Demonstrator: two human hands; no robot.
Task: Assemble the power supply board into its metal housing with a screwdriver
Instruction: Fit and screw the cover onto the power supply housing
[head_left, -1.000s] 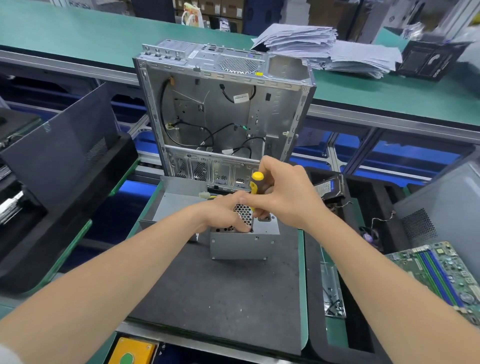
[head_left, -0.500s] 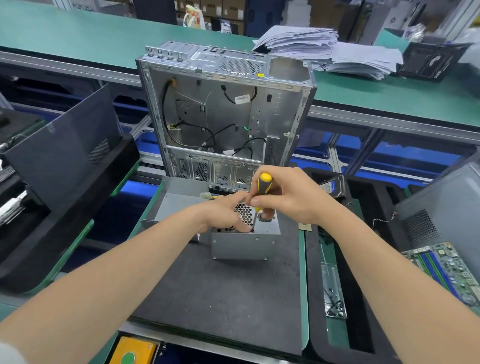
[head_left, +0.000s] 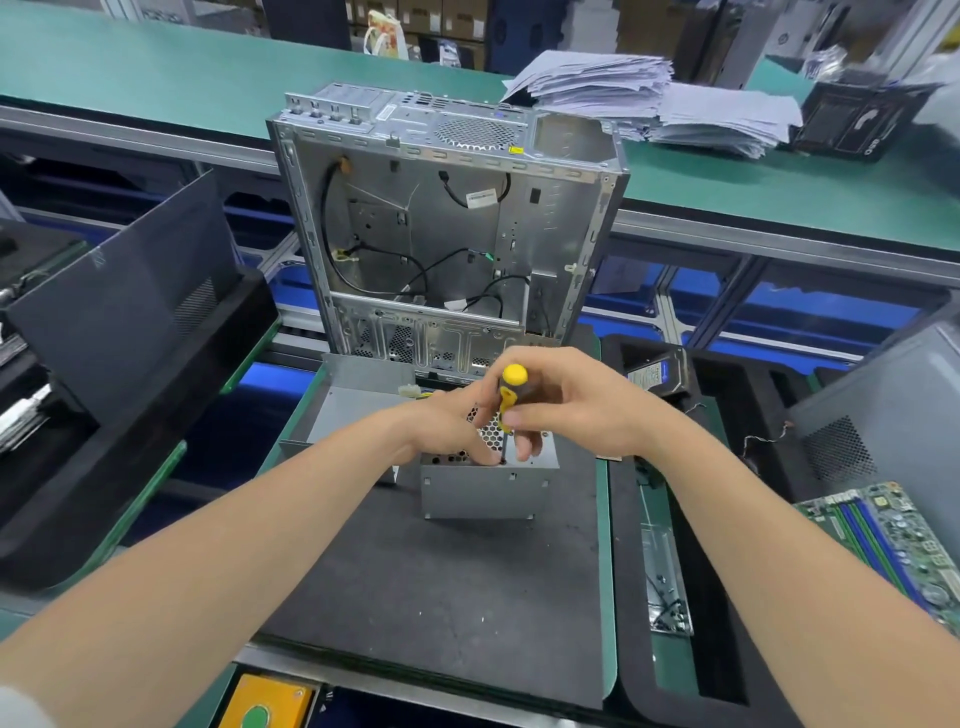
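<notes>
Open silver sheet-metal computer chassis (head_left: 447, 228): stands upright at the far edge of the dark grey foam work mat (head_left: 447, 587), black cables looped inside, directly behind the hands.
Bent grey sheet-metal cover (head_left: 358, 400): lies on the mat left of and behind the work, partly hidden by the left wrist.
Black panel with a vent grille (head_left: 130, 306): leans in a black foam tray at far left.
Green circuit board with blue slots (head_left: 893, 540): lies at the right edge, well apart from the work.
Stack of white papers (head_left: 660, 98): rests on the green tabletop (head_left: 156, 62) beyond the chassis.
Orange box with a green button (head_left: 265, 704): sits at the near edge, below the mat.

Small grey metal power supply housing (head_left: 485, 488): sits on the mat in front of the chassis, perforated grille on top, board inside not visible.
Left hand (head_left: 447, 426): rests on the housing top, fingertips pressed on the grille beside the screwdriver tip, grasping nothing visible.
Right hand (head_left: 566, 405): closed around the yellow-and-black-handled screwdriver (head_left: 509, 395), held nearly upright, its shaft tip set on the housing's top face near the front edge, between the two hands.
</notes>
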